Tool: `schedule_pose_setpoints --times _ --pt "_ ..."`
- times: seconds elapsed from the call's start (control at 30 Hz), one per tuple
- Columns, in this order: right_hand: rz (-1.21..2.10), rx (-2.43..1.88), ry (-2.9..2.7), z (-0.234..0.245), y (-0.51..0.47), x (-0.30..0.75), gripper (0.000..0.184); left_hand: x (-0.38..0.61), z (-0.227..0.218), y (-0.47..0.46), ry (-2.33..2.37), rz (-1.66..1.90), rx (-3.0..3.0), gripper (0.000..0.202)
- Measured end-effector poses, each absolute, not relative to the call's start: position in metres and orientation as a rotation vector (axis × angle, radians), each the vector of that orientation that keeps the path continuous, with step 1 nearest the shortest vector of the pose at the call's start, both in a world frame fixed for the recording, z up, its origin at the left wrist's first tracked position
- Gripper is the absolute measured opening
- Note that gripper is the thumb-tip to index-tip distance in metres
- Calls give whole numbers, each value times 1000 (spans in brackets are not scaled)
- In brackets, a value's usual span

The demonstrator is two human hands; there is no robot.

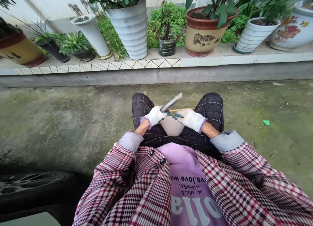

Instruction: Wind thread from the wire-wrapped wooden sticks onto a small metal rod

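My left hand (156,116), in a white glove with dark-coated fingers and a purple cuff, is closed around a short rod (171,102). The rod is silvery grey with a pale, blunt end, and it tilts up to the right; motion blurs it. My right hand (187,117), gloved alike, is closed close beside it, its fingertips nearly meeting the left hand. What these fingers hold is too small to make out. A thin yellowish strip (182,109) lies just beyond the hands, between my knees. Below them, a beige surface (173,126) shows between my thighs.
Ahead runs a low tiled ledge (156,63) with several potted plants, among them a tall white pot (129,28) and a brown-rimmed pot (204,37). A green scrap (266,122) lies on the mossy concrete ground (264,98). A wheel (31,187) is at lower left.
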State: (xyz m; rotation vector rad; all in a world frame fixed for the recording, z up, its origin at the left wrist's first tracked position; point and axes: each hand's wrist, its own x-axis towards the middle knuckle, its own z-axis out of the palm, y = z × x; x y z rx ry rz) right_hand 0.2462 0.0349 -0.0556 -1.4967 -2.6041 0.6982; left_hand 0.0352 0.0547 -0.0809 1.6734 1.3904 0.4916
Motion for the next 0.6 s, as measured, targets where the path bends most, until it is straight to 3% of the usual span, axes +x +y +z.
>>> schedule_pose_setpoints --times 0.17,0.33,0.6 --pt "784 -1581 -2236 -51 38 247 30 35 -76 58 1311 778 1245 31" --pt "684 -1509 -2370 -43 28 247 26 31 -82 65 1413 790 1299 28" --pt "389 -1497 -2658 -32 33 259 29 31 -86 52 1654 21 2207 20"
